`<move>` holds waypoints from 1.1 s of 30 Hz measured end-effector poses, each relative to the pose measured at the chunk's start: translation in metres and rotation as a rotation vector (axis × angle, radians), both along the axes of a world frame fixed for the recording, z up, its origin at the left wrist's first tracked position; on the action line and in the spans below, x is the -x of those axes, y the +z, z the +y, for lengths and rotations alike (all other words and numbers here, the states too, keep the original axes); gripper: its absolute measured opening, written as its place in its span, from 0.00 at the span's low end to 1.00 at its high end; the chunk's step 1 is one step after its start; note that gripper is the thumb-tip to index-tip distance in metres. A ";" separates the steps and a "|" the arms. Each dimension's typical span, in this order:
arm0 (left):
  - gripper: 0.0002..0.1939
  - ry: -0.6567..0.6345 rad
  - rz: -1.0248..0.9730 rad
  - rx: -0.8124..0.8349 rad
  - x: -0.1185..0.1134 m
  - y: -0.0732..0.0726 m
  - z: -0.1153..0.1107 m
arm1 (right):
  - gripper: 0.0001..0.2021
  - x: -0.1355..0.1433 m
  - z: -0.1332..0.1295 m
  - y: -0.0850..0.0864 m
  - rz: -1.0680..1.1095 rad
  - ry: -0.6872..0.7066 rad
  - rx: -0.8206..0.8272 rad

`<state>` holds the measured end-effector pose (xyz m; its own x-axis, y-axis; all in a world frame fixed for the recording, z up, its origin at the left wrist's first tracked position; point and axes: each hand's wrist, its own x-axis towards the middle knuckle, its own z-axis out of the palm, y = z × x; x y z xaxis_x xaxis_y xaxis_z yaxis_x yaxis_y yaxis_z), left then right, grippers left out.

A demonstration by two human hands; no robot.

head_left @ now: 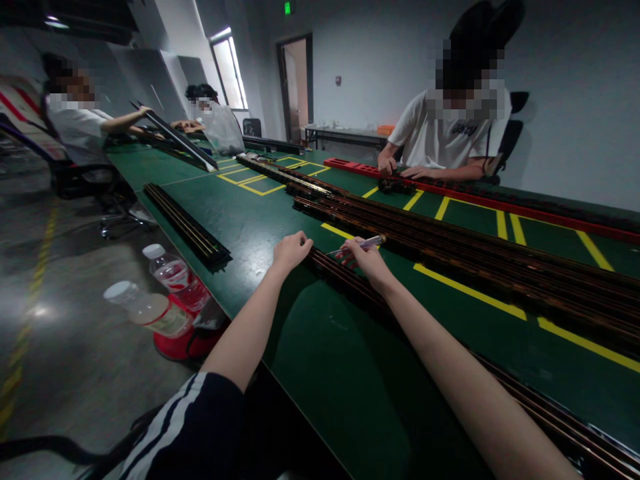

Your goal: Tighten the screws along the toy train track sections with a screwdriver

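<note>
A long dark rail (340,275) with thin lengthwise strips runs from the middle of the green table toward the lower right, partly under my right forearm. My left hand (293,252) is closed at the far end of this rail, its fingertips pressed together on it. In my right hand (361,259) is a slim screwdriver (369,243) with a clear purplish handle, its thin shaft pointing left over the rail toward my left hand. Shadow hides exactly where the shaft's tip rests.
Stacked dark rails (450,250) lie beyond my hands. A shorter bundle (185,223) is at the left. Two bottles (150,310) stand beside the left table edge (233,313). One person works across the table at a red rail (530,205); others sit farther left.
</note>
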<state>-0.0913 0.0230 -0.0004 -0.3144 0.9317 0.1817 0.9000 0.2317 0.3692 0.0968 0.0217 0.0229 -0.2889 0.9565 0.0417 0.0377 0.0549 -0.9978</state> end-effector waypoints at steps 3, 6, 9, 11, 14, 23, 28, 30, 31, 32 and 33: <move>0.14 -0.010 0.004 0.001 0.000 0.000 0.000 | 0.09 -0.001 0.001 0.000 0.001 -0.010 -0.003; 0.14 -0.011 -0.013 0.000 0.000 0.000 0.001 | 0.09 -0.002 0.002 -0.001 -0.004 -0.022 -0.015; 0.13 -0.011 -0.025 0.000 0.000 0.000 0.001 | 0.10 -0.003 0.003 -0.001 -0.003 -0.035 -0.011; 0.13 -0.016 -0.028 -0.002 0.000 0.000 0.001 | 0.10 -0.003 0.003 -0.001 0.001 -0.045 -0.002; 0.12 -0.024 -0.032 -0.004 0.001 0.000 0.000 | 0.11 -0.003 0.001 0.001 0.001 -0.048 0.009; 0.09 -0.086 0.059 -0.147 -0.006 0.001 -0.005 | 0.13 -0.002 -0.001 0.004 -0.004 -0.040 0.030; 0.10 -0.210 0.128 -0.216 -0.014 0.000 -0.006 | 0.12 -0.001 0.000 0.002 -0.008 -0.033 0.011; 0.12 -0.279 0.135 -0.166 -0.016 -0.003 -0.005 | 0.12 -0.001 0.000 0.001 -0.021 -0.038 -0.005; 0.14 -0.303 0.141 -0.141 -0.017 -0.004 -0.004 | 0.11 -0.002 0.000 0.000 -0.029 -0.039 -0.019; 0.15 -0.316 0.148 -0.124 -0.017 -0.005 -0.003 | 0.11 -0.002 -0.001 -0.001 -0.038 -0.034 -0.040; 0.15 -0.317 0.155 -0.117 -0.018 -0.005 -0.002 | 0.10 -0.003 -0.002 -0.002 -0.045 -0.025 -0.066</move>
